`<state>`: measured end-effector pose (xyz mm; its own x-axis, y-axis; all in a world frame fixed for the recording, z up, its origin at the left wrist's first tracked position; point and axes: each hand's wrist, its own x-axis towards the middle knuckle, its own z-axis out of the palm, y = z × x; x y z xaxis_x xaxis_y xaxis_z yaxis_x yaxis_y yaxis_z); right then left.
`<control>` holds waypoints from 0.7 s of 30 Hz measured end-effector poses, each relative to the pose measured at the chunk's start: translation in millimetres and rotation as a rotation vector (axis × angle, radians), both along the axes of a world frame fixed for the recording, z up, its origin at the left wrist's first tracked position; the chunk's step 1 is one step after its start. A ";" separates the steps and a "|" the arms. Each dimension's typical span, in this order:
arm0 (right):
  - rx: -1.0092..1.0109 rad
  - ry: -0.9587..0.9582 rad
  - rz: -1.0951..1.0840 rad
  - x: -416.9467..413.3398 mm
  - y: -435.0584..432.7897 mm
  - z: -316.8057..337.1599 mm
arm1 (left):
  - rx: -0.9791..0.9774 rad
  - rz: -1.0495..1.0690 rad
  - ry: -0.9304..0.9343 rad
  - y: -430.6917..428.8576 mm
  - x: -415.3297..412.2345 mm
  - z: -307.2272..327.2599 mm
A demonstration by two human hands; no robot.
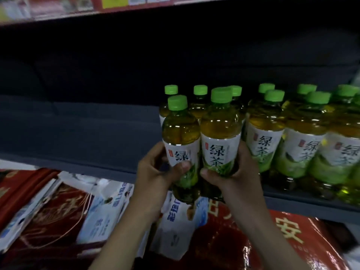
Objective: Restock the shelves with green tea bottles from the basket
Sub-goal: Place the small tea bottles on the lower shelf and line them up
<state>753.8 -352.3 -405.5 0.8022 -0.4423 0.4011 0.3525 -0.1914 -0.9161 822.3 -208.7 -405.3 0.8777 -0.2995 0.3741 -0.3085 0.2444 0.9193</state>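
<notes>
Before the shelf's front edge, curled fingers of the left hand point(155, 172) grip the left bottle point(181, 137); those of the right hand point(233, 172) grip the right bottle point(220, 133). Both bottles are upright, sides touching. Stocked green tea bottles point(302, 145) stand just right on the grey shelf point(78, 133).

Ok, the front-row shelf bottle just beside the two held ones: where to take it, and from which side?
Round the labelled middle of the shelved bottle, coming from the front. It stands upright, with other bottles packed behind and to its right and the held bottle in the right hand close on its left, so probably only its front is free.
</notes>
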 end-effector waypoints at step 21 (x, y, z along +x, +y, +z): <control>-0.394 0.090 -0.400 12.0 -8.9 -24.9 | 0.282 0.200 -0.180 -31.7 7.2 -30.9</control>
<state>765.9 -361.2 -430.3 0.6420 -0.5493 0.5348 0.1058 -0.6274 -0.7715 829.5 -240.4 -436.1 0.8570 -0.2422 0.4548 -0.4868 -0.0916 0.8687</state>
